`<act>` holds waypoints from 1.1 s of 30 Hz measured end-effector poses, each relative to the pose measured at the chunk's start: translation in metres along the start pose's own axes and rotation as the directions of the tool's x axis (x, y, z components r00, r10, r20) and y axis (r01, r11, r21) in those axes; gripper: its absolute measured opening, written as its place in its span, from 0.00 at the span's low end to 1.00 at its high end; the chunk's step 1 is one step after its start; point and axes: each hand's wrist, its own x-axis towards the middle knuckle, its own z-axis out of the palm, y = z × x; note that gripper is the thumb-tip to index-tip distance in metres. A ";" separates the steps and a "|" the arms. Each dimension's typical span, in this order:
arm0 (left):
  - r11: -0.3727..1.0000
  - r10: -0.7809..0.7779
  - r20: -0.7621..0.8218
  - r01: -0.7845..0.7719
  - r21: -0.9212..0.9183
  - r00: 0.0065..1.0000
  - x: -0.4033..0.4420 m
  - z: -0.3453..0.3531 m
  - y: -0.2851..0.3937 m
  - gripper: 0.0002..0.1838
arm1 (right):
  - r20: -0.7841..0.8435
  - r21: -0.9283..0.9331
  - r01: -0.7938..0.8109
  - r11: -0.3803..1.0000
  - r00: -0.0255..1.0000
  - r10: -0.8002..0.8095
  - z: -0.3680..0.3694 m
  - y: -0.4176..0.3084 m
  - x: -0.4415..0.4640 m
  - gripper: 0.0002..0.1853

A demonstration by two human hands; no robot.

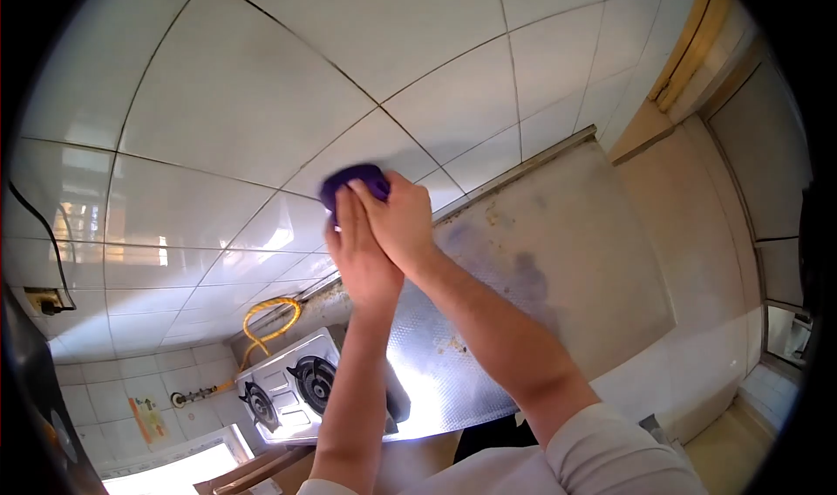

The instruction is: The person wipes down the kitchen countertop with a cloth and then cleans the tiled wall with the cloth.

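Note:
A dark purple cloth (pixel 356 179), bunched into a pad, lies against the white tiled wall (pixel 253 85) above the counter. My left hand (pixel 357 251) presses on its lower part with the fingers together and pointing up. Close beside it, my right hand (pixel 405 219) grips the cloth's right side, its fingers partly over the cloth and touching the left hand. The palms and the underside of the cloth are hidden.
Below stretches a stained metal-covered counter (pixel 575 233). A two-burner gas stove (pixel 292 386) stands at the lower left, with a yellow hose (pixel 272 301) looped behind it. A black cable (pixel 48 225) runs to a wall socket (pixel 44 301) on the left.

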 end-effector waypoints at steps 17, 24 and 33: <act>0.985 0.098 -0.020 -0.094 0.147 0.995 0.024 0.006 0.019 0.45 | 0.003 -0.059 0.091 0.994 0.996 -0.091 -0.029 -0.009 0.027 0.24; 0.988 0.044 -0.172 -0.016 0.156 0.984 0.106 -0.030 0.076 0.50 | 0.053 -0.224 0.211 0.951 0.977 -0.204 -0.093 -0.068 0.077 0.25; 0.961 -0.134 0.579 0.248 -0.123 0.804 0.029 0.124 0.154 0.40 | 0.025 -0.296 -0.182 0.938 0.980 0.198 -0.157 0.159 0.081 0.26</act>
